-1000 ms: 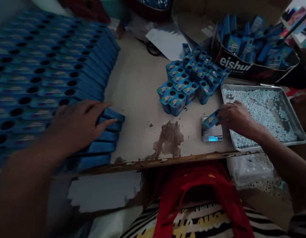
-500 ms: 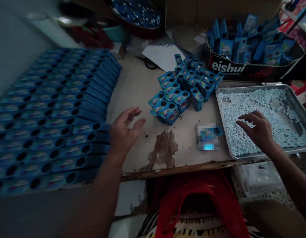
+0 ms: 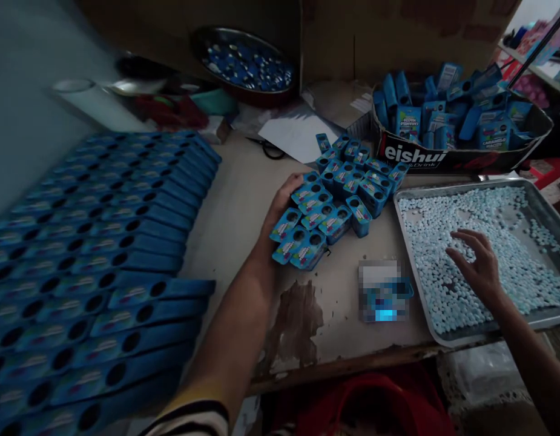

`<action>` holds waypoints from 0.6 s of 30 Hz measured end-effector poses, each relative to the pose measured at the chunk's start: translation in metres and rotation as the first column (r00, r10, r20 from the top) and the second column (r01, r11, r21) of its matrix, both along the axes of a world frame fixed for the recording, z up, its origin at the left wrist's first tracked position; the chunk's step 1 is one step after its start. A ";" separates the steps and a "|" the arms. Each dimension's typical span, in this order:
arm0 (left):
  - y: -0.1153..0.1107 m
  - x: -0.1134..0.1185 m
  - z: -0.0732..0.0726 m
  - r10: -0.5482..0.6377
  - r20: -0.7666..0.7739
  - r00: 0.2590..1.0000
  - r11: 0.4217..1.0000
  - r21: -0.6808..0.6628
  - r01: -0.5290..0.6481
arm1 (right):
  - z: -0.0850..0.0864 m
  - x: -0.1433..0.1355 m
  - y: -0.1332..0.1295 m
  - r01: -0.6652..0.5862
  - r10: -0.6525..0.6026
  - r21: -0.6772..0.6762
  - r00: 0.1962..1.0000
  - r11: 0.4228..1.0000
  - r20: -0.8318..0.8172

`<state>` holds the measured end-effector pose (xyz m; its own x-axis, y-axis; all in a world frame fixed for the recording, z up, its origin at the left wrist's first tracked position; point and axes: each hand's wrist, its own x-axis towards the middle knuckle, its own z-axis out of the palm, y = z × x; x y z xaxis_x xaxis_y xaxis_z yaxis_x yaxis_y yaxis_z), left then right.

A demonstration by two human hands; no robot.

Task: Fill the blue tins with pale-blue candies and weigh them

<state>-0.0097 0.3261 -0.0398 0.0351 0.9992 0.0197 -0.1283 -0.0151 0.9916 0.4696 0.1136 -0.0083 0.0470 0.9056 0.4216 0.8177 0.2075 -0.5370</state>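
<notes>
My left hand (image 3: 280, 209) reaches to the left side of a cluster of small blue boxes (image 3: 345, 175) with round holes in their tops; its fingertips are at the boxes, partly hidden behind them, and whether it grips one is unclear. Over a metal tray (image 3: 418, 275) of small pale-blue candies (image 3: 470, 297), my right hand (image 3: 477, 260) hovers with thumb and fingers apart, holding nothing. A pixelated blue-and-white item (image 3: 384, 293) lies on the table between the cluster and the tray.
Rows of blue boxes (image 3: 102, 266) fill the left side. At the back are a round pan (image 3: 261, 97) of blue pieces, white paper (image 3: 295, 136) and black scissors (image 3: 271, 149). A black carton (image 3: 456, 162) at the back right holds more blue boxes.
My left hand has moved right and forward, from beside the rows to the box cluster. My right hand stays over the tray. The camera view has tilted up somewhat.
</notes>
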 end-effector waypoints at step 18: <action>0.149 0.031 0.042 0.168 -0.088 0.982 0.974 -0.141 -0.179 | 0.098 -0.171 0.231 -0.417 0.422 -0.106 0.906 0.903 0.027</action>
<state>0.0217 0.4751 0.0018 -0.1435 0.9817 -0.1248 -0.0620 0.1169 0.9912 0.2989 0.3443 0.0893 -0.3640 0.8730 0.3247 0.6918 0.4868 -0.5334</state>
